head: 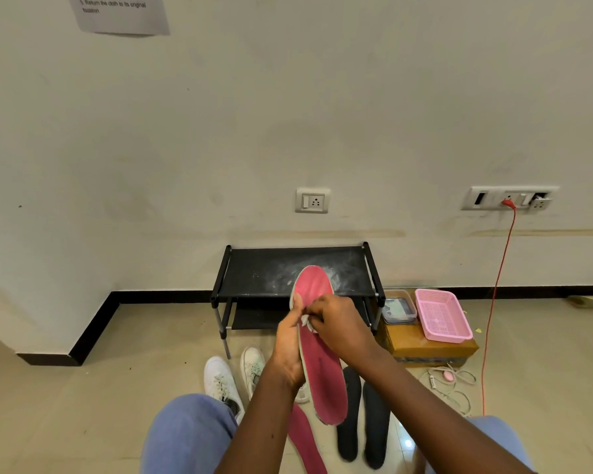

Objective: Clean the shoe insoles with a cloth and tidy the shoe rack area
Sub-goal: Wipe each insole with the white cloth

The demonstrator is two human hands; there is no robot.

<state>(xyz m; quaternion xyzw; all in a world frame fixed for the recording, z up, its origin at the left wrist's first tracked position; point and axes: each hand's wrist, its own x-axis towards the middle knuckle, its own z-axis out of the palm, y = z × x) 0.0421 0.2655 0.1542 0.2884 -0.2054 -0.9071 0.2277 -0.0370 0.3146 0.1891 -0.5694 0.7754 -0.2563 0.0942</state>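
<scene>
Left hand (287, 348) round pink insole (323, 381) edge, right hand (340, 326) in pinch on cloth (309, 323)

You're in a home room: tiled floor (83, 405), plain wall (288, 114) with sockets (312, 200), low shoe rack (288, 268) against it.

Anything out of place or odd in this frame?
White powdery smears mark the black shoe rack top, behind the held pink insole. One socket on the right wall panel hangs askew.
</scene>
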